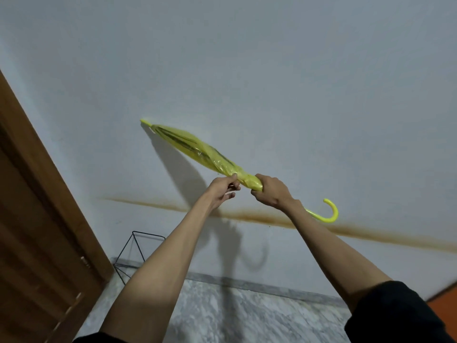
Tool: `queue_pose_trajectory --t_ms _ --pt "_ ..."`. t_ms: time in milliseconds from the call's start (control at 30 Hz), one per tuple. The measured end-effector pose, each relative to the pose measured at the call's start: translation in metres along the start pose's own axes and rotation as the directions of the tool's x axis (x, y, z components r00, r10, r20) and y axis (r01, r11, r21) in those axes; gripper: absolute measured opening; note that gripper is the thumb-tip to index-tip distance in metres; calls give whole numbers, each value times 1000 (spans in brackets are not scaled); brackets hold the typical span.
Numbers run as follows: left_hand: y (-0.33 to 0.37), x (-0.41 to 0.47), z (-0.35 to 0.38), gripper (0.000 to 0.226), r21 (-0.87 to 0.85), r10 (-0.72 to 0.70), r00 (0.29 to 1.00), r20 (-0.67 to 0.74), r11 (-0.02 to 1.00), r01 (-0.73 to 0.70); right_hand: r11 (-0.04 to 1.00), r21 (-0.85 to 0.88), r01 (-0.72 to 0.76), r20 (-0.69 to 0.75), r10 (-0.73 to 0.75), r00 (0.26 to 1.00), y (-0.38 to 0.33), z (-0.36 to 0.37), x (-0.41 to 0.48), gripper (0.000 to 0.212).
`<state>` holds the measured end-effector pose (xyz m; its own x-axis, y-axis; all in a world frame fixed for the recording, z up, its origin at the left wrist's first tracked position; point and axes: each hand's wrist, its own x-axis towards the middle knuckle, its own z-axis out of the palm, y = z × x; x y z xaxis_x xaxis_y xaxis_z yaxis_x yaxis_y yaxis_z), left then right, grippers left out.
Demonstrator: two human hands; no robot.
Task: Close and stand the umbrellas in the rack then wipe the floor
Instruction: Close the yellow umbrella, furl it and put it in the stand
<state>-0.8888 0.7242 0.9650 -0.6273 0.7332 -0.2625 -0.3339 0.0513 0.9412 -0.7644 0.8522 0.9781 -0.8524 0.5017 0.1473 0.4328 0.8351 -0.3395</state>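
A folded yellow umbrella (197, 151) is held up slanted in front of the wall, tip to the upper left and hooked handle to the lower right. My right hand (270, 193) is closed around its shaft at the canopy's lower end. My left hand (223, 191) pinches the canopy folds just beside it. A black wire umbrella rack (137, 253) stands on the floor by the wall at the lower left, with no umbrella visible in it.
A brown wooden door (37, 231) fills the left side. The pale wall (272, 70) carries a long brown stain. Grey marble floor (235, 313) lies below, with a skirting strip along the wall. An orange patch shows at the far right edge.
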Motion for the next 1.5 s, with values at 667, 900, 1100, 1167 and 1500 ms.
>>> queue_pose_trajectory --t_ms 667,900,1100,1167,1500 --pt "11 -19 -1 8 -123 -85 995 -46 989 79 785 465 -409 600 60 798 4 -39 29 22" --pt "-13 -5 3 12 -360 44 997 -59 931 -63 788 446 -425 686 5 728 8 -47 30 39" --pt "-20 0 15 5 -263 80 972 -222 955 -139 969 83 -233 535 155 831 -6 -54 20 44" --pt "-22 4 21 5 -227 93 957 -275 961 -158 985 -100 -141 436 171 884 -19 -44 17 40" --pt "-10 8 16 13 -299 32 985 -171 951 -83 958 -266 -112 -67 97 993 -11 7 10 22"
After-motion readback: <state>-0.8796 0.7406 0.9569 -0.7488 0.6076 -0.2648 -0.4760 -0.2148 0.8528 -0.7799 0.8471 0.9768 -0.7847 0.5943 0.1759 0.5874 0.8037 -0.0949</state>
